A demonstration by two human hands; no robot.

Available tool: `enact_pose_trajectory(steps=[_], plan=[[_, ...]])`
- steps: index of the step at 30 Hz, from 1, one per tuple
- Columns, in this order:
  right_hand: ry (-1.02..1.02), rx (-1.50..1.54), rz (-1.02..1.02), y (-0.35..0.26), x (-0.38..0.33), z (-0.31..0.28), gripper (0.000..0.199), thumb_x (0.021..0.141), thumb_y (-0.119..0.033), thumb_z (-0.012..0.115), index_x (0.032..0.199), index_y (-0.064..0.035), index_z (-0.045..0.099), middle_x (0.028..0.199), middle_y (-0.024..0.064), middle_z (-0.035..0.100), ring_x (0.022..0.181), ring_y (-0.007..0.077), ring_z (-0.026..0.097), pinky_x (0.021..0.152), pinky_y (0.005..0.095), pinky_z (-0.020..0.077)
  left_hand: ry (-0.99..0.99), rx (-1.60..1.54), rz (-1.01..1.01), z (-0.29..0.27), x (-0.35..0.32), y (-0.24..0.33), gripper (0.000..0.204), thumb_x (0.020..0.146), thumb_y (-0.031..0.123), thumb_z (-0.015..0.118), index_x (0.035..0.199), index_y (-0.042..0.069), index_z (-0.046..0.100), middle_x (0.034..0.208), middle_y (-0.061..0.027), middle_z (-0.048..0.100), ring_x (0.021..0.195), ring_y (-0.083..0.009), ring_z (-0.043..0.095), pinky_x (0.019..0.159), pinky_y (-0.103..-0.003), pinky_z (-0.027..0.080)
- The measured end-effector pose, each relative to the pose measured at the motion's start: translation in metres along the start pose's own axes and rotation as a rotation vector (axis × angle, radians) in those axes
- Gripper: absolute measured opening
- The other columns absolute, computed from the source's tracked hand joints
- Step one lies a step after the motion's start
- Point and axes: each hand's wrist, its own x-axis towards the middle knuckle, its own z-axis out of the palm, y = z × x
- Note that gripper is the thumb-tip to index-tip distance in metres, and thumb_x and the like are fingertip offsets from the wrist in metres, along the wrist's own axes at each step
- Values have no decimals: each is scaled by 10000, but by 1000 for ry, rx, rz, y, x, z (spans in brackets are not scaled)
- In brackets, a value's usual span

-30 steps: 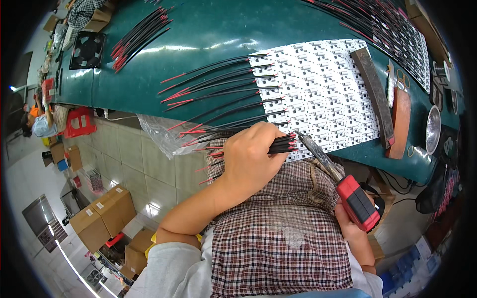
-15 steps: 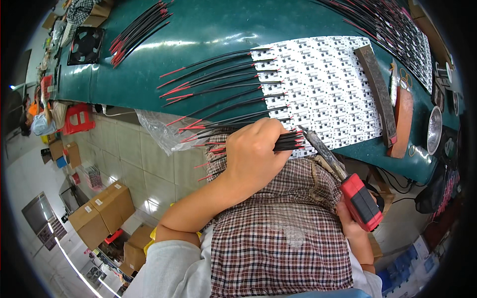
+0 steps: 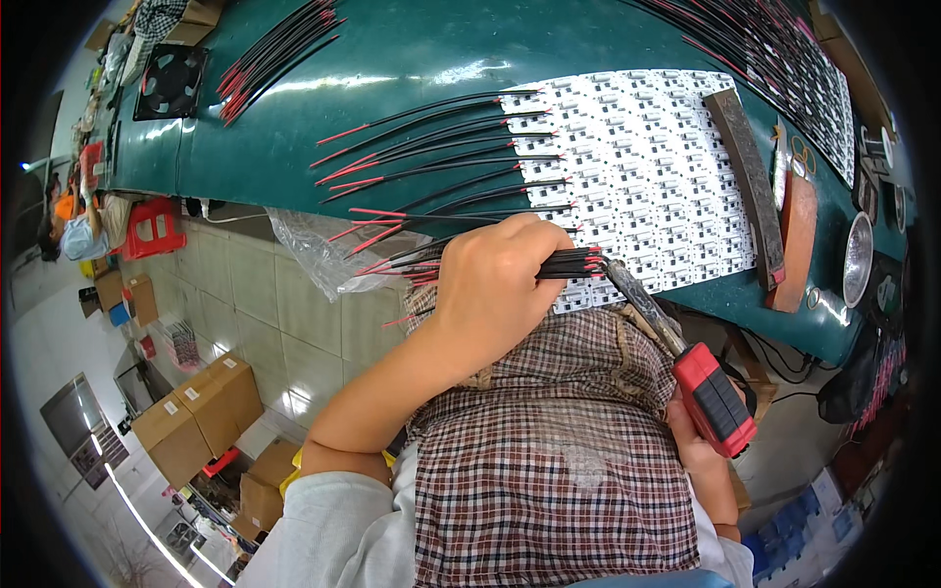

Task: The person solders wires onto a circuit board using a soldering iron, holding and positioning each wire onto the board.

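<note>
My left hand (image 3: 490,284) is closed around a bundle of black wires with red ends (image 3: 569,263), over the near left edge of a white panel of small circuit boards (image 3: 637,176). My right hand (image 3: 688,436) grips the red and black handle of a soldering iron (image 3: 714,400). The iron's dark tip points up and left, close beside the bundle's right ends; whether they touch I cannot tell. Along the panel's left edge lie several black wires (image 3: 431,139), their right ends on the boards and their red ends spread leftward. My left hand hides part of the lower wires.
A dark bar (image 3: 742,186) lies across the panel's right side, beside a reddish-brown block (image 3: 796,240) and a metal bowl (image 3: 858,260). Another wire bundle (image 3: 279,59) and a black fan (image 3: 170,81) sit far left on the green table (image 3: 412,49). Clear plastic (image 3: 328,255) hangs off its edge.
My left hand and its bundle have moved slightly up, farther over the panel. The soldering iron's tip has shifted a little down and right, and the bundle's ends are now nearer to it.
</note>
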Motion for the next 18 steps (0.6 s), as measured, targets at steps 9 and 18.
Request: enact_pose_trajectory(steps=[9, 18], plan=[[-4, -50, -54, -7, 10, -1, 221, 694, -46, 729, 900, 7, 669, 790, 136, 616, 648, 315, 598, 587, 368, 482, -22, 55, 4, -1, -1, 6, 163, 684, 24, 766, 833, 50, 704, 760, -77, 661, 614, -254, 639, 536, -346, 482], [18, -40, -43, -6, 10, 1, 199, 687, -38, 737, 865, -1, 657, 769, 128, 596, 629, 310, 581, 569, 364, 468, -5, 135, -4, 1, 0, 17, 142, 692, 33, 776, 801, 59, 689, 755, -76, 660, 631, -271, 650, 553, -366, 493]])
